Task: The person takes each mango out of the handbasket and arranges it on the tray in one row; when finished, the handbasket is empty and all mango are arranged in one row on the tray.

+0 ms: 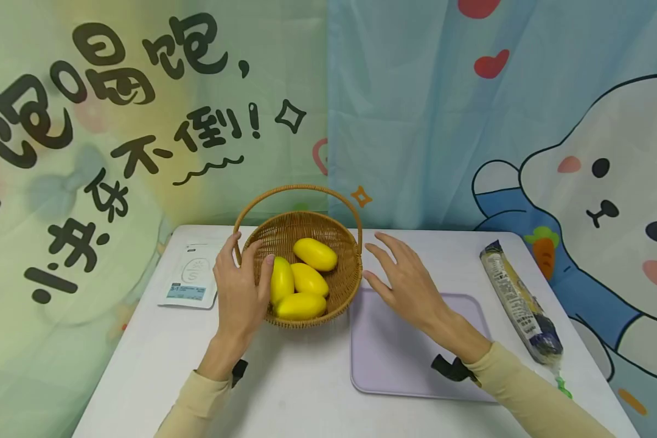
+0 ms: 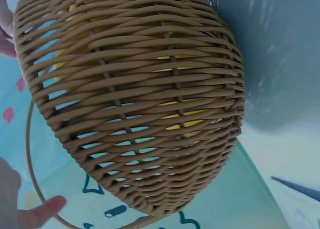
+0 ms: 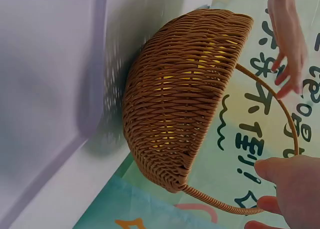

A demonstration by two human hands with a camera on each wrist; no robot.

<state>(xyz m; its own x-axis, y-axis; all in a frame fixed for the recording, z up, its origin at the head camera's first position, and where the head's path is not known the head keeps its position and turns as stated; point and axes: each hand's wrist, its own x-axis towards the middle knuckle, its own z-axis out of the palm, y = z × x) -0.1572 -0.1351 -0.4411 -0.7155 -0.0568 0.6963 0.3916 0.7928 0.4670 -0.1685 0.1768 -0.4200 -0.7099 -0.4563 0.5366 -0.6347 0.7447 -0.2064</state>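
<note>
A brown wicker basket (image 1: 306, 223) with a tall arched handle (image 1: 297, 188) stands near the back of the table. Several yellow mangoes (image 1: 302, 306) lie inside it; yellow glimpses show through the weave in both wrist views. My left hand (image 1: 239, 295) is raised at the basket's left side, fingers spread near the handle's base and partly covering the rim. Whether it touches the basket I cannot tell. On the other side my right hand (image 1: 409, 286) hovers with loose, slightly bent fingers, a little apart from the rim. Neither hand grips anything.
A light purple tray (image 1: 399, 371) lies under and in front of my right hand. At the far right is a long printed plastic package (image 1: 520, 304) with a green tie. Behind my left hand lies a white pouch (image 1: 188, 277). Printed curtains (image 1: 394, 121) hang behind the white table (image 1: 295, 389).
</note>
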